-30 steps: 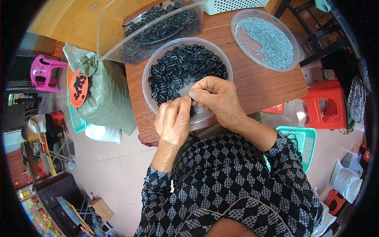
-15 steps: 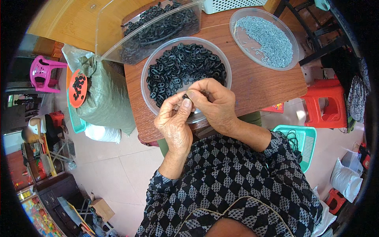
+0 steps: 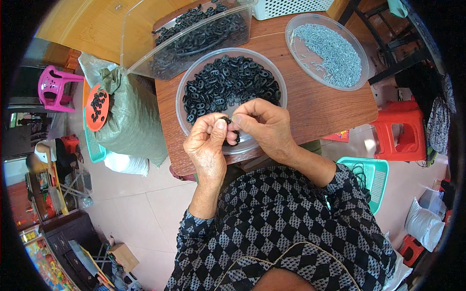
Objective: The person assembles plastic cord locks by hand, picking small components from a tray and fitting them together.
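Over the near rim of a round clear tub [image 3: 180, 87], both my hands work close together. My left hand [image 3: 206, 145] pinches a small black part [image 3: 225, 120] between thumb and forefinger, and another black piece [image 3: 237, 137] shows by its curled fingers. Thumb and forefinger of my right hand [image 3: 266, 127] are pressed together just right of that part; whatever they hold is too small to make out. Many black oval pieces with two holes [image 3: 228, 77] fill the tub.
A clear box [image 3: 187, 56] of black pieces stands behind the tub. On the wooden table's right lies a round tray [image 3: 298, 53] of small silvery pins. Left are a green sack [image 3: 131, 121] and an orange plate [image 3: 98, 123]. A red stool [image 3: 400, 131] and teal basket [image 3: 381, 174] stand right.
My left hand has shifted left, opening a small gap between the two hands' fingertips. More of the black part now shows. The whole view has moved slightly.
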The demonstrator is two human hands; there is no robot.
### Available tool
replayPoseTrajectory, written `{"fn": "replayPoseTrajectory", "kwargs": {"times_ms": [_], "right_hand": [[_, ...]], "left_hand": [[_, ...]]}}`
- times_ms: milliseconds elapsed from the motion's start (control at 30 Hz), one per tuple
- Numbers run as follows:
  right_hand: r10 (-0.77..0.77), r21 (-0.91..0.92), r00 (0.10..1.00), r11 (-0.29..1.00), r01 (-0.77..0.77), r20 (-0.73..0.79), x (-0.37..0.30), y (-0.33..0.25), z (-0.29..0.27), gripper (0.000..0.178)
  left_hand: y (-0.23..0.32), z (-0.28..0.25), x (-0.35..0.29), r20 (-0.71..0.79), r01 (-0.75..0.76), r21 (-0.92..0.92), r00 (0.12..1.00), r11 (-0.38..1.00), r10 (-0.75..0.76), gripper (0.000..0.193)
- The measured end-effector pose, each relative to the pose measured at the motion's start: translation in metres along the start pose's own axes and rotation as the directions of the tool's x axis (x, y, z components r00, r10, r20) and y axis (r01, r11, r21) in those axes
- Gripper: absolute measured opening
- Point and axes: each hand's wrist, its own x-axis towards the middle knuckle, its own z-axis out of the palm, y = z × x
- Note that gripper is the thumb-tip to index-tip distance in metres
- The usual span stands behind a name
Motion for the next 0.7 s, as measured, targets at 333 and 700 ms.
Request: {"fn": "replayPoseTrajectory", "kwargs": {"times_ms": [333, 700], "right_hand": [[0.054, -0.019, 0.999, 0.998, -0.054, -0.002, 0.0024, -0.0032, -0.0001, 0.007], [0.044, -0.061, 0.999, 0.997, -0.042, 0.028, 0.0036, -0.0018, -0.0004, 0.008]], "left_hand": [[0.0081, -0.0031, 0.0049, 0.040, 0.105, -0.007, 0.994, 0.994, -0.105, 0.010], [0.0095, -0.0037, 0.0026, 0.020, 0.125, 0.058, 0.992, 0.990, -0.126, 0.008]]}}
